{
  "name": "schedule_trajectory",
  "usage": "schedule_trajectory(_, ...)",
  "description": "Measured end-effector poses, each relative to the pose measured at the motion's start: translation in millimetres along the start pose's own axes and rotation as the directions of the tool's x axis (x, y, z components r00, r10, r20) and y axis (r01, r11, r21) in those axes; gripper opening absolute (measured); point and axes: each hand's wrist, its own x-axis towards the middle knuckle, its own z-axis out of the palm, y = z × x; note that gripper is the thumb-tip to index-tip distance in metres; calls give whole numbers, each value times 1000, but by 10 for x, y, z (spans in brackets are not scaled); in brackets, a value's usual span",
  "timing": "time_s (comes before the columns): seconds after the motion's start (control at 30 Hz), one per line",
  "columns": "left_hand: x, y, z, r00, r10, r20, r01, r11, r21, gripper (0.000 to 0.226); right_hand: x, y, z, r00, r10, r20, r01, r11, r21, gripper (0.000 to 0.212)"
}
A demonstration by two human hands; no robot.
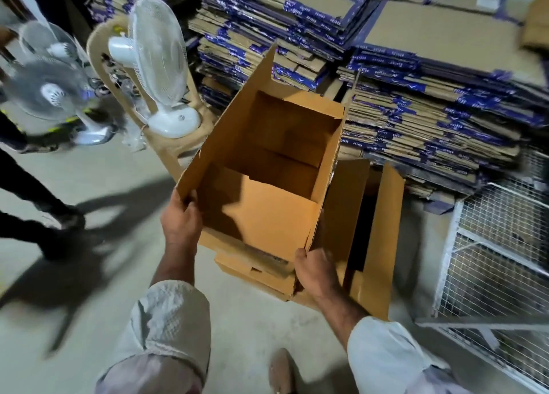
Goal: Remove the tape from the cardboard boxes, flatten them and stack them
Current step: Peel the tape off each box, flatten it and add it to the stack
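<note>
Head view: an open cardboard box (pixel 267 167) fills the middle of the frame, held off the floor (pixel 89 185) and tilted so its open mouth faces the camera, with its flaps spread outward. The left hand (pixel 181 224) grips the lower left corner of the box rim, thumb inside the wall and fingers (pixel 190 208) curled around the edge. The right hand (pixel 316 274) clasps the lower right corner, its fingers wrapped under the bottom edge where a flap folds down. Both arms wear pale sleeves rolled to the forearm.

Just right of the held box, a second open carton (pixel 374 245) stands on the floor, its tall flaps upright and its inside dark. Behind both, across the upper centre and upper right of the frame, flattened boxes (pixel 430 120) lie piled in high stacks, many edges still carrying strips of blue printed tape (pixel 472 99).

At upper left a white table fan (pixel 157 60) stands on the seat of a beige plastic chair (pixel 184 132). Two more fans (pixel 47 90) sit blurred at the far left edge. At lower right a white wire-mesh rack (pixel 490 245) leans near the stacks. Another person's dark-trousered legs (pixel 32 203) cross the left side, casting a shadow on the floor.
</note>
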Motion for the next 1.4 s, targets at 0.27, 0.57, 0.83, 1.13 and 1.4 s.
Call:
schedule_trajectory(0.27,-418,633,138,994,110,-28,-113,980,-161,21,-147,-109,-742,972,-64,-225,106,979,176,47)
schedule_trajectory(0.57,-1441,1240,1209,897,375,235,-312,913,-264,39,-425,531,-2320,746,150,-649,252,838,484,45)
schedule_trajectory(0.83,-2851,1796,2484,732,522,438,-384,847,-367,45,-1059,1947,-3526,524,251,-814,385,782,489,48)
schedule_trajectory(1.13,-5025,2261,3526,578,607,545,-485,793,-369,22,-1475,3938,-4890,401,383,-832,407,740,536,50)
schedule_trajectory(1.4,-6535,2259,4454,519,607,602,-580,767,-274,17,-1701,5449,-5909,465,390,-795,348,745,569,46)
